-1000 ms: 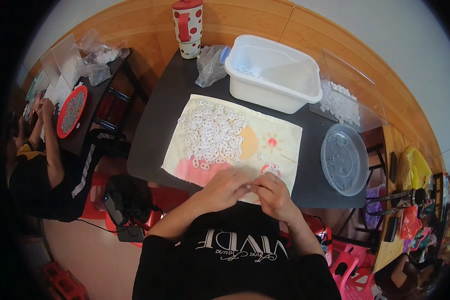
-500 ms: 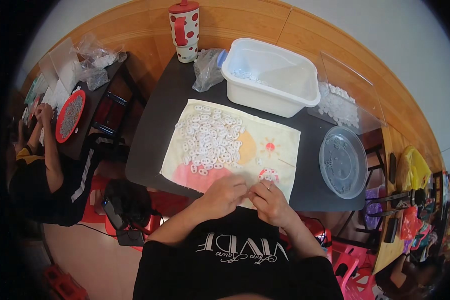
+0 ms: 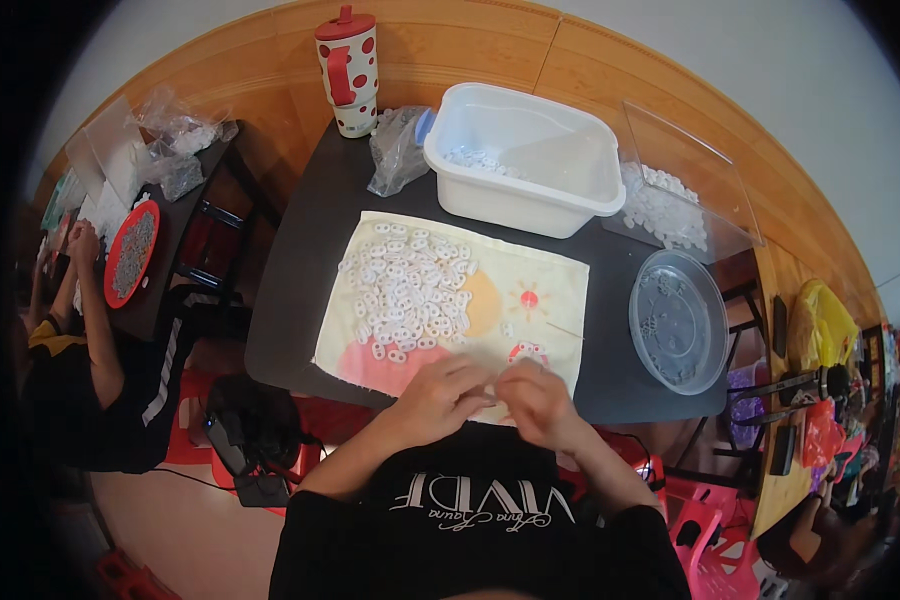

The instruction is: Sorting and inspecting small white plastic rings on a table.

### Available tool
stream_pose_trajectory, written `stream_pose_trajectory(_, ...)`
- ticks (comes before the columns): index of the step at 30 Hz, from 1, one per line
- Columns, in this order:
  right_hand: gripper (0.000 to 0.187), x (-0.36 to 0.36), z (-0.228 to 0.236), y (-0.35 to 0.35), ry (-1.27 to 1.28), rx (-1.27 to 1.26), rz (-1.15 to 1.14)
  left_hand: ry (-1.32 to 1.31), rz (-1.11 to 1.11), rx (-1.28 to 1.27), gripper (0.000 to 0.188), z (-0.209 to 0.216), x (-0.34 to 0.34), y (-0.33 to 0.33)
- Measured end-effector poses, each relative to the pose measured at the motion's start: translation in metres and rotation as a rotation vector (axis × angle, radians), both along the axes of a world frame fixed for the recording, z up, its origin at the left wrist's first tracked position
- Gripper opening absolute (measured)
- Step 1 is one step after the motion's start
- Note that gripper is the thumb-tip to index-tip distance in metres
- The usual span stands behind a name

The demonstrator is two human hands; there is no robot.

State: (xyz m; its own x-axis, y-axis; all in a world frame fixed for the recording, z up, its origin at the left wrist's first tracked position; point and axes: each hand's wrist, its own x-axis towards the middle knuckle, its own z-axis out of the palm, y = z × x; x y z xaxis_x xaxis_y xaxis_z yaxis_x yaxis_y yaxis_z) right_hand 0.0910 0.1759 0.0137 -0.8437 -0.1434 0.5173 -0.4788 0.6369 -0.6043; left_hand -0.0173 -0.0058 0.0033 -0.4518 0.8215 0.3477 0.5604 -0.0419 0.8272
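Well left of the cloth (image 3: 545,268), a co-worker's hands (image 3: 82,240) are beside a red tray (image 3: 131,255). Past the cloth's far left corner, a spotted cup (image 3: 348,80) stands on the dark counter (image 3: 292,300), with a clear bag (image 3: 398,150) to its right. On the left half of the cloth lies a loose heap of white pieces (image 3: 410,290), many with two holes. At the cloth's near edge, the left hand (image 3: 438,394) seems to be pinching a tiny white bit (image 3: 489,389), which shows at its fingertips. Just beside it, the right hand (image 3: 538,402) is blurred, so whether it grasps anything cannot be told. Half a second ago the fingertips met; now a small gap has opened between them, the right hand apparently pulling away. This suggests the handwork goes on off the cloth, the bit not set down. Beyond the cloth is a white tub (image 3: 525,195); on the cloth's right part lies a thin stick (image 3: 565,328). Right of the cloth are a clear box (image 3: 695,165) and a round tray (image 3: 678,345).
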Motion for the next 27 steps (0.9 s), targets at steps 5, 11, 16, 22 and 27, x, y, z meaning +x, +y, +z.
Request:
stream_pose_trajectory(5, 0.013, 0.002, 0.001, 0.003, -0.424, -0.998, -0.120, -0.026, 0.085, 0.138, 0.042, 0.009, 0.005, 0.014)
stream_pose_trajectory(11, 0.016, 0.000, 0.006, -0.002, -0.478, -1.084, -0.079, -0.063, 0.087, 0.202, 0.036, 0.005, 0.000, 0.016)
stream_pose_trajectory(16, 0.016, 0.000, -0.001, -0.004, -0.400, -1.025, -0.030, 0.011, 0.127, 0.253, 0.029, 0.002, 0.004, 0.015)
stream_pose_trajectory(22, 0.019, 0.004, 0.000, -0.008, -0.378, -0.964, -0.011, -0.003, 0.122, 0.255, 0.026, 0.000, 0.007, 0.013)
stream_pose_trajectory(27, 0.018, 0.008, 0.003, -0.008, -0.407, -0.978, -0.084, -0.003, 0.104, 0.245, 0.032, 0.004, 0.007, 0.014)
